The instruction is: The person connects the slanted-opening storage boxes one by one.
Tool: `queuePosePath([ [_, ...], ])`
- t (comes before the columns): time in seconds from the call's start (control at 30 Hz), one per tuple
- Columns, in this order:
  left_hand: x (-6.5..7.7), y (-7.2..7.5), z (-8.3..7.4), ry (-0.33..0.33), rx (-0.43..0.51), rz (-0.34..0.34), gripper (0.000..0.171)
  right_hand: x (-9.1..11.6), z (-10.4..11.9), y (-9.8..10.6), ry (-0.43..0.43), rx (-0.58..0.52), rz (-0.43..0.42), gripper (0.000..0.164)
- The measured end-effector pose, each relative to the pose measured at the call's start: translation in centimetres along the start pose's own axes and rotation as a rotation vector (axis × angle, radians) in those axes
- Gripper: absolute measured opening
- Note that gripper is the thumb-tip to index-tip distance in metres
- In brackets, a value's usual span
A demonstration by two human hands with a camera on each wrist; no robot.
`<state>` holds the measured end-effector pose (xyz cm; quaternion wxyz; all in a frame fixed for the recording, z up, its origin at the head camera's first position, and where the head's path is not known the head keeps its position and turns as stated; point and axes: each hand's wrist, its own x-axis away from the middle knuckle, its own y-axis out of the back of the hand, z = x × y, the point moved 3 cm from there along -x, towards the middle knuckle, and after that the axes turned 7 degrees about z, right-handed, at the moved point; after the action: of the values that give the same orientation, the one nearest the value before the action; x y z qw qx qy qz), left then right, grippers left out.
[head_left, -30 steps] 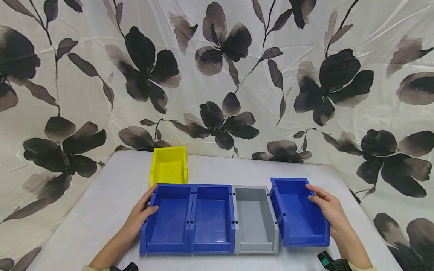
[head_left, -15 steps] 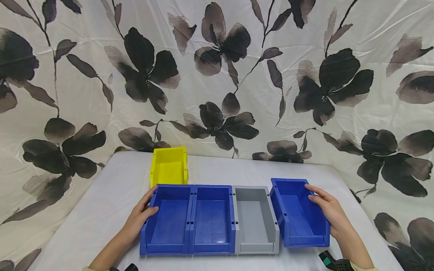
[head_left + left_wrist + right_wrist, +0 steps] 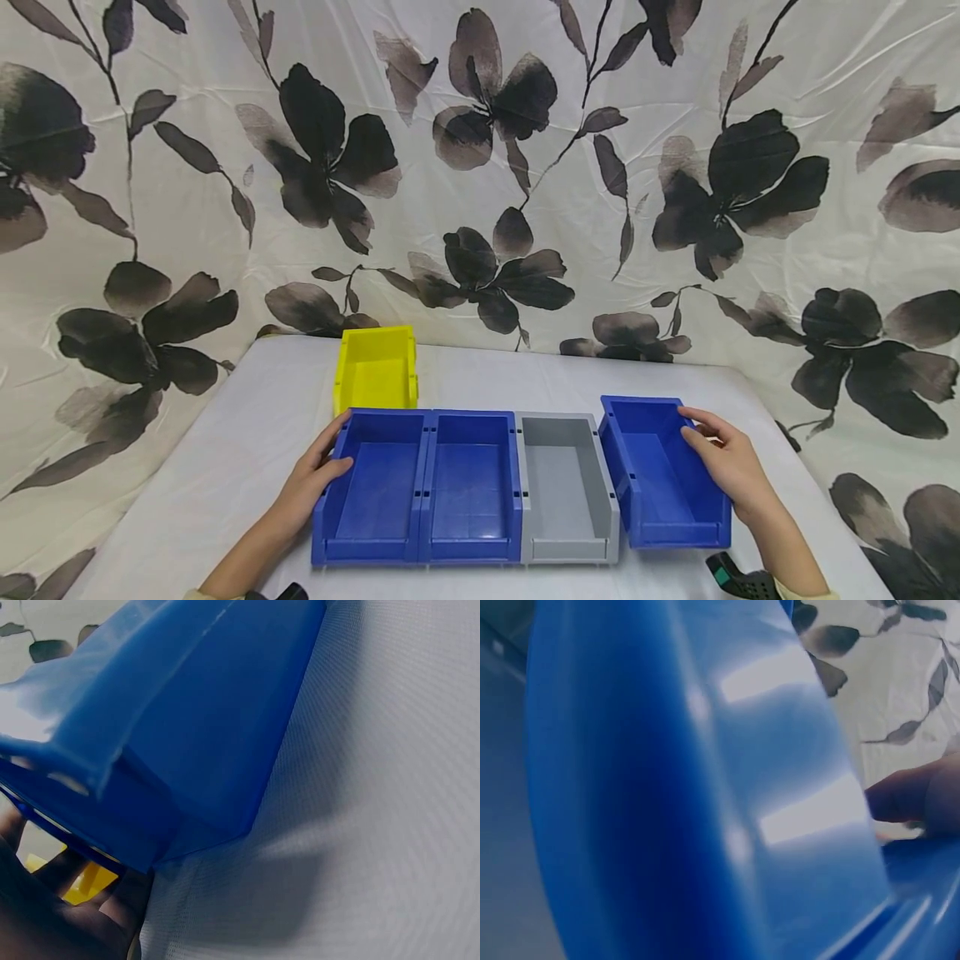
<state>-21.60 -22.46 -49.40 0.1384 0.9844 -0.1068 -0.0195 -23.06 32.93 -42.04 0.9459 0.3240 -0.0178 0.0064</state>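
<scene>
Three bins stand side by side in a row: a blue bin (image 3: pixel 378 492) at the left end, a second blue bin (image 3: pixel 471 492), and a grey bin (image 3: pixel 562 483). My left hand (image 3: pixel 303 482) grips the left-end bin by its rear left side, the thumb over the rim. At the right, my right hand (image 3: pixel 729 462) holds another blue bin (image 3: pixel 656 475) by its right wall, thumb inside and fingers outside. This bin sits slightly turned beside the grey one; whether they touch I cannot tell. Blue plastic fills much of both wrist views.
Behind the row's left end stands a yellow bin (image 3: pixel 375 371), its front partly hidden. A white cloth covers the table (image 3: pixel 487 375). Right behind the table hangs a floral curtain (image 3: pixel 420 192).
My right thumb and fingers have shifted very slightly on the rim of the right blue bin. The bins and my left hand keep their places.
</scene>
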Motion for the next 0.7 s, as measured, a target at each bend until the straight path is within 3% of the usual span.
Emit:
queuePosePath([
  [0.4, 0.1, 0.0, 0.1, 0.0, 0.005, 0.004, 0.063, 0.2, 2.4, -0.7, 0.175, 0.392, -0.01, 0.069],
  [0.57, 0.0, 0.0, 0.1, 0.005, 0.004, 0.003, 0.063, 0.5, 3.7, -1.3, 0.201, 0.557, 0.004, 0.076],
  [0.7, 0.0, 0.0, 0.1, 0.015, 0.003, 0.002, 0.064, 0.5, 4.3, -1.6, 0.204, 0.61, 0.036, 0.08],
])
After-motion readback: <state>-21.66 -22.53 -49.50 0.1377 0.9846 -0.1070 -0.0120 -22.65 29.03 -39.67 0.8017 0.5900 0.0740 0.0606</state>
